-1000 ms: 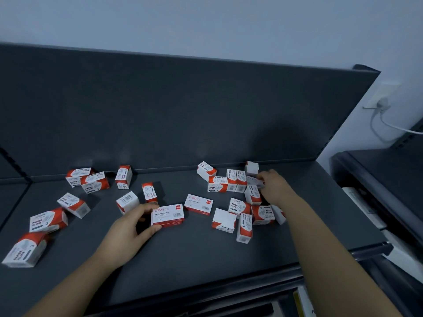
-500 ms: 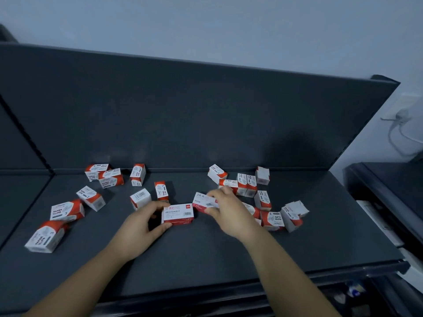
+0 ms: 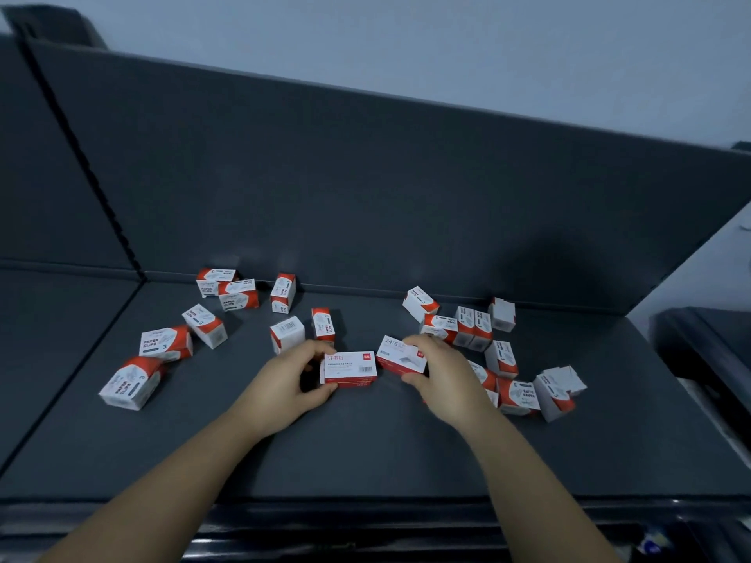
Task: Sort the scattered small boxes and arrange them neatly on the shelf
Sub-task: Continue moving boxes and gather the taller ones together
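The left hand [image 3: 284, 384] pinches the left end of a flat box [image 3: 350, 368], fingers curled over its far edge and thumb at its near corner. This box sits on the shelf [image 3: 365, 461]. Just right of it, the right hand [image 3: 443, 379] grips the 24/6 box [image 3: 400, 355], fingers curled over the top and thumb at the near edge. That box is tilted; whether it touches the shelf I cannot tell. Paper-clip boxes [image 3: 166, 343] lie scattered left of and beyond the left hand. More boxes cluster [image 3: 518, 396] beyond and right of the right hand, whose wrist partly hides some. The small print is blurred.
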